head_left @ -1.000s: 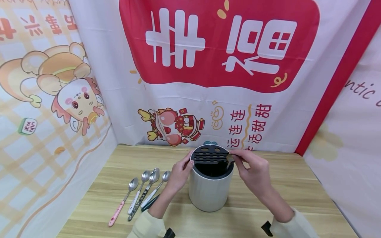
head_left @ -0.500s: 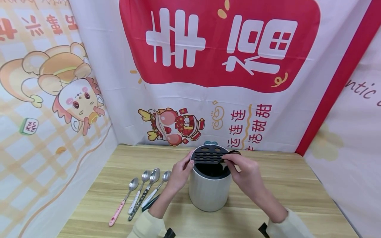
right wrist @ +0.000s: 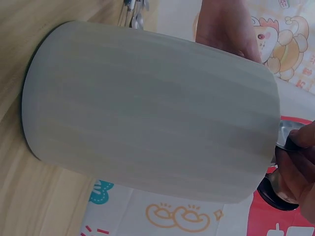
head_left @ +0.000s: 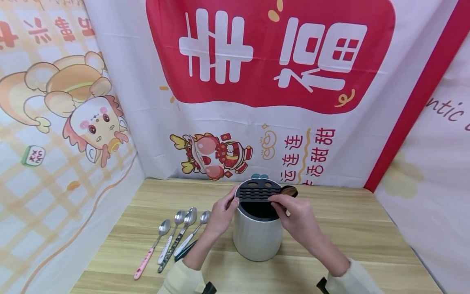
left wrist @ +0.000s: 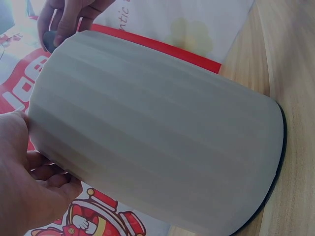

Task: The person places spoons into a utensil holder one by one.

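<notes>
A pale ribbed utensil holder (head_left: 257, 241) stands upright on the table, its black slotted top (head_left: 258, 190) leaving a dark opening at the front. My left hand (head_left: 222, 213) grips the holder's upper left side, thumb near the rim. At the right rim, my right hand (head_left: 298, 216) pinches a silver spoon (right wrist: 287, 133) by its bowl; that spoon's handle is hidden from every view. Just beyond those fingers a second, dark-edged spoon (head_left: 290, 190) sticks up at the rim. The holder's inside is too dark to make out.
Left of the holder, several spoons lie side by side on the wooden table (head_left: 330, 241), among them a pink-handled spoon (head_left: 147, 261). A dark green handle (head_left: 185, 251) lies partly under the left forearm. Printed cloth (head_left: 147, 122) hangs close behind and at both sides.
My right hand has shifted left and slightly down along the rim. The dark-edged spoon's bowl now shows clearly beyond its fingers. My left hand and the holder stay put.
</notes>
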### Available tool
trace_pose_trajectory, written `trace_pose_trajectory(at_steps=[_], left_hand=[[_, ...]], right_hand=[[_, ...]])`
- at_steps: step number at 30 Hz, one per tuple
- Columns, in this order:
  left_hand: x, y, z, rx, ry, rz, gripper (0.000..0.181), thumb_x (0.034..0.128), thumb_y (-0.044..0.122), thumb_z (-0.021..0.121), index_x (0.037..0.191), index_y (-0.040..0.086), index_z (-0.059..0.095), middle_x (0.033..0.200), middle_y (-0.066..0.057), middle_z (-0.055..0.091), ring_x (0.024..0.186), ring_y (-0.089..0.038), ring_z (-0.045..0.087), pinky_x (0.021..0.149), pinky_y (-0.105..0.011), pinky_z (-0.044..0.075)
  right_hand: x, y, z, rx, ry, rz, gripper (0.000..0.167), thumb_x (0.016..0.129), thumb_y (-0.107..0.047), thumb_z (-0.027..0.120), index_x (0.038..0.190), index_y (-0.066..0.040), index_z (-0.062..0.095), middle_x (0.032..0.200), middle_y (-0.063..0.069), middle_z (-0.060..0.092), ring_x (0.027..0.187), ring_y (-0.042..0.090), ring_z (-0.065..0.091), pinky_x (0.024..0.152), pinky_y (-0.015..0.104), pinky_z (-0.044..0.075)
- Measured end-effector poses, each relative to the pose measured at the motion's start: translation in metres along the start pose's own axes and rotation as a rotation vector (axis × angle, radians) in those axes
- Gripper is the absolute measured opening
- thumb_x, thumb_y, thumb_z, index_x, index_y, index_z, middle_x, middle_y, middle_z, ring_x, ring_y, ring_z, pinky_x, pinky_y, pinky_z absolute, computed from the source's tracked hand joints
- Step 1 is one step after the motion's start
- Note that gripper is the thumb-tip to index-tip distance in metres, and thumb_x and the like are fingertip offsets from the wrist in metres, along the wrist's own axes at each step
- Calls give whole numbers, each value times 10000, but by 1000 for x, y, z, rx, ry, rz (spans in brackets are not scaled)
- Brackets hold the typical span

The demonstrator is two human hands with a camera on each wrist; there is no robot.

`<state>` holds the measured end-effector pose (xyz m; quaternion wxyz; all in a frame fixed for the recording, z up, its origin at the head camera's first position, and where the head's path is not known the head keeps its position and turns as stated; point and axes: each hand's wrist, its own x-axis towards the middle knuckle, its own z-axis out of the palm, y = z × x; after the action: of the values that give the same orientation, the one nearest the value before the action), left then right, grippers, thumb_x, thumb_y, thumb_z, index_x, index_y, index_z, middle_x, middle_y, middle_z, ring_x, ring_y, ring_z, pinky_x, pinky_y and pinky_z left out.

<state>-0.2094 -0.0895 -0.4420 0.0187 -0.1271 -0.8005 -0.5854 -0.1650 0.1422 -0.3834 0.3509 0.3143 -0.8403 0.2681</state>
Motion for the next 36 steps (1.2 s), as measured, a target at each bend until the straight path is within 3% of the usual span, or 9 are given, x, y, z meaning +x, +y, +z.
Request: trace_pose_trajectory(at_steps=[15,26,36], left_hand=[[-2,1,0,0,5,-5,533,1042,471,436,1536,279,383,1581,-4,407,1436,-262,440,1120,-449,434],[-1,0,0,-3,6,-9,519,1046,440,442,1534,271,388,1582,10,403,1448,-242,422,1129,-436,424],[-1,0,1,9,9,-4,526,1046,450,439,1532,257,395,1577,0,409,1440,-243,433,1120,-435,433]], right_hand=[[-5,3,7,34,-56,39,261,765,31,815,988,-77,736,930,30,766,817,138,737,701,259,630],[-6,5,10,-6,-66,24,230,757,30,818,928,-103,739,891,0,760,810,136,730,699,293,628],[-11,11,5,79,8,14,264,738,41,828,959,-62,728,893,25,749,753,85,694,674,124,572]])
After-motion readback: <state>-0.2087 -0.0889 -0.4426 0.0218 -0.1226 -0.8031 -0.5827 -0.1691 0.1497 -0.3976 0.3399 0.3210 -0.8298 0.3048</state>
